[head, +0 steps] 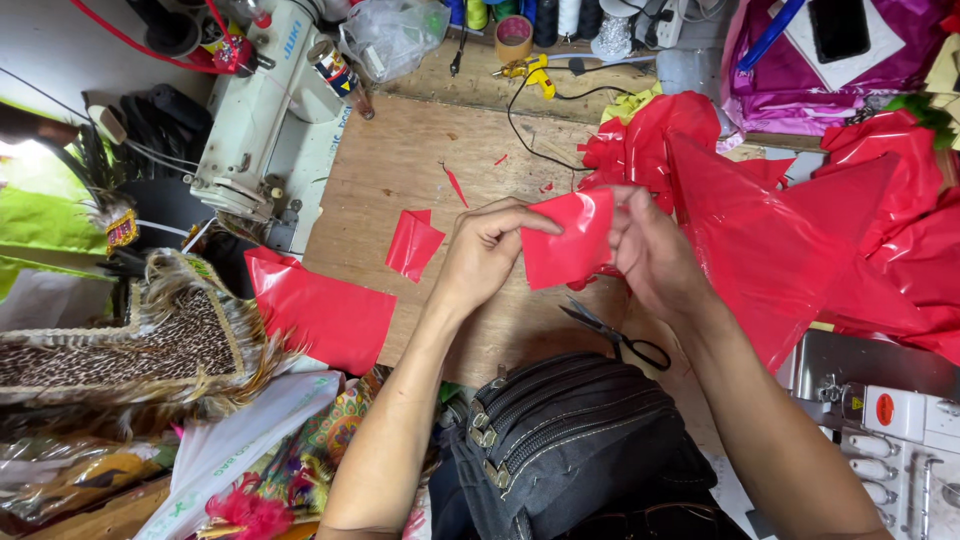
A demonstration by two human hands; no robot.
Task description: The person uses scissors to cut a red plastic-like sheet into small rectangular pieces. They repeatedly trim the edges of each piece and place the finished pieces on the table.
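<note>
My left hand (483, 252) and my right hand (650, 250) both pinch a small piece of shiny red plastic sheet (568, 238), held up over the wooden tabletop (400, 170). The left fingers grip its left edge, the right fingers its right edge. Black-handled scissors (615, 335) lie on the table just below the hands. A small folded red piece (413, 243) rests left of my left hand, and a larger red sheet (320, 310) lies at the table's left edge.
A heap of red plastic sheeting (800, 230) covers the right side. A white sewing machine (265, 110) stands at the back left, a yellow glue gun (530, 72) and tape roll (514, 38) at the back. A black bag (570, 430) sits in my lap; a feathered leopard-print piece (130, 340) lies left.
</note>
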